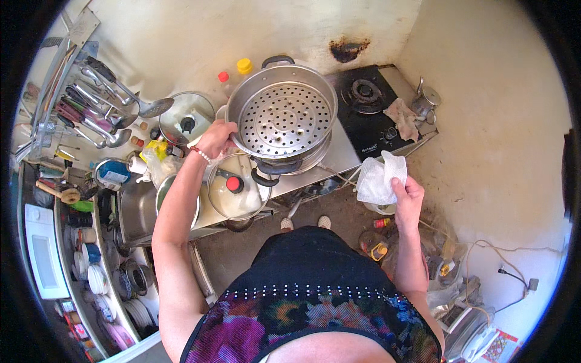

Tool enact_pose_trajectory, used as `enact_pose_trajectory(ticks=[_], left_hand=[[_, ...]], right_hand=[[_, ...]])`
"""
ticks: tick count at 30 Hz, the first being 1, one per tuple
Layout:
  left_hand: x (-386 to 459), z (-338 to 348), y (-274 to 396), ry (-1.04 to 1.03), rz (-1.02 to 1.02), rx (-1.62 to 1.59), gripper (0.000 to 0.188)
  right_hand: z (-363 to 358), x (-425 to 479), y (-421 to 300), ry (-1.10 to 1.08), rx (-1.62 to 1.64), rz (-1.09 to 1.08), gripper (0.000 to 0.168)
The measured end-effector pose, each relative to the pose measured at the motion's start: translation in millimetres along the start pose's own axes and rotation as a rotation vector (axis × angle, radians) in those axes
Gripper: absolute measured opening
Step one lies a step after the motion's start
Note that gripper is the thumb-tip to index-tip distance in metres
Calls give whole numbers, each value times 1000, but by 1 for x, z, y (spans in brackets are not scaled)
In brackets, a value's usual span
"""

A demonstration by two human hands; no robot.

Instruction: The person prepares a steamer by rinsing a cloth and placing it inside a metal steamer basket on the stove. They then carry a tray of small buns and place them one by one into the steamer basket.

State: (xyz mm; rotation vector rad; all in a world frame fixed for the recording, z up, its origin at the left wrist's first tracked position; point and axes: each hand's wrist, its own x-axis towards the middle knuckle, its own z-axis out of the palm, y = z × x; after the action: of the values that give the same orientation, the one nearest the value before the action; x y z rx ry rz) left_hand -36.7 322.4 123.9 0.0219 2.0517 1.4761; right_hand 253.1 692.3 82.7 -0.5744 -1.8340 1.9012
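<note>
My left hand (pixel 221 137) grips the left rim of a metal steamer pot (pixel 286 118), whose floor is full of round holes. Some of its fingers are hidden behind the pot's wall. Two dark handles stick out from the steamer, and another dark handle (pixel 264 180) shows below it, from a vessel mostly covered by the steamer. In my right hand (pixel 408 197), a folded white mesh cloth (pixel 381 179) is pinched between thumb and fingers, held in the air right of the counter. Below my left wrist, a glass lid (pixel 239 186) with a red-topped knob lies on the counter.
A black gas hob (pixel 370 109) with a rag (pixel 403 120) and a metal kettle (pixel 425 102) are at the right. Ladles (pixel 154 108) hang at the left, near another glass lid (pixel 187 120). Oil bottles (pixel 374 245) and a bucket (pixel 383 208) stand on the floor.
</note>
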Motion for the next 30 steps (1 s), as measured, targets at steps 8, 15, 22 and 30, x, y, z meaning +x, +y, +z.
enact_pose_trajectory(ticks=[8, 15, 22, 30], left_hand=[[1, 12, 3, 61, -30, -127, 11], [-6, 13, 0, 165, 106, 98, 43], [-61, 80, 61, -33, 561, -266, 51], [-62, 79, 89, 1, 636, -268, 22]], right_hand=[[16, 36, -47, -195, -264, -274, 18], [59, 60, -111, -406, -158, -433, 19], [125, 97, -126, -678, 158, -370, 24], [154, 128, -78, -576, -280, -170, 34]])
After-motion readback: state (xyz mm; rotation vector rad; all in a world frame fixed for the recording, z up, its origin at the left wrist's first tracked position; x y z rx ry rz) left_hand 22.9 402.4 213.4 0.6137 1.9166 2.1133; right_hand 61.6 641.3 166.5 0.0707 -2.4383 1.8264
